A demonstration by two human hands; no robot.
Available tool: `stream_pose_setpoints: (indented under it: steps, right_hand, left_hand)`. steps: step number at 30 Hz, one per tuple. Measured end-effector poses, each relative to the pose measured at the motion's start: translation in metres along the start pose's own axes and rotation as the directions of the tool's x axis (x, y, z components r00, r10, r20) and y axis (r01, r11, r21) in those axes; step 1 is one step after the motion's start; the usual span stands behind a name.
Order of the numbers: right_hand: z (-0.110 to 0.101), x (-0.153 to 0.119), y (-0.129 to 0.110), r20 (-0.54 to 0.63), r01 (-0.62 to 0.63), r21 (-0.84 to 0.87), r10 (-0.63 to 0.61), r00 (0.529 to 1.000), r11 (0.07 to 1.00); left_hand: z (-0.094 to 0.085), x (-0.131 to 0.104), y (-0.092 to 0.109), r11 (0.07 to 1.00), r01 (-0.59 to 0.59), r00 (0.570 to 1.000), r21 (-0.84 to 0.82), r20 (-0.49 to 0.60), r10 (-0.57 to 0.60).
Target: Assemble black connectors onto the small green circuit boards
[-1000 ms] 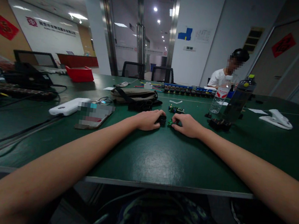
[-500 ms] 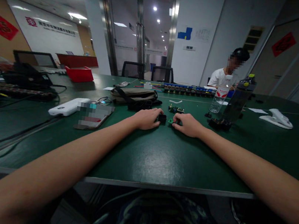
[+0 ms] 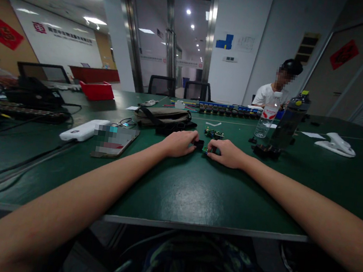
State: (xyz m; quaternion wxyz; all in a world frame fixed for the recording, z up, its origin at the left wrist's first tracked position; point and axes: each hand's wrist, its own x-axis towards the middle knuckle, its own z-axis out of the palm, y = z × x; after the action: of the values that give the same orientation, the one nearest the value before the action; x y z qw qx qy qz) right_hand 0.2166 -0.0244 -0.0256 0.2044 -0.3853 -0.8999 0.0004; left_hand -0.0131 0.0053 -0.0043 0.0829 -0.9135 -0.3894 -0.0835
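My left hand [image 3: 180,144] rests low over the green table [image 3: 190,187], its fingers closed on a small black box-shaped part [image 3: 198,145]. Just to the right, my right hand [image 3: 226,153] pinches a small green circuit board [image 3: 205,150] between thumb and fingers. The board and the black part are close together; whether they touch I cannot tell. Behind my right hand lie several more small green circuit boards [image 3: 214,134].
A grey-brown bag [image 3: 162,117] lies behind my left hand. To the left are a phone [image 3: 117,144], a white power bank [image 3: 83,130] and cables. A water bottle [image 3: 266,121], a dark bottle [image 3: 290,120] and black parts [image 3: 266,151] stand right. A person [image 3: 270,92] sits across the table.
My right hand has shifted slightly left with the circuit board, closer to the black part. The board has turned a little. My left hand has barely moved.
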Motion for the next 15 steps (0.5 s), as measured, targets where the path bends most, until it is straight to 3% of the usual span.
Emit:
stream_pose_setpoints:
  steps: [9,15]
  right_hand:
    - [0.0002,-0.0005,0.0008,-0.004,0.017,0.007,-0.017,1.000,1.000]
    - [-0.0013,-0.0010,-0.0011,-0.004,0.062,0.012,-0.062,0.998,0.998]
  left_hand:
    - [0.0034,0.0017,0.0006,0.997,-0.053,0.998,-0.057,0.032,0.055]
    - [0.0054,0.0009,-0.0022,0.980,-0.162,0.985,-0.118,0.033,0.167]
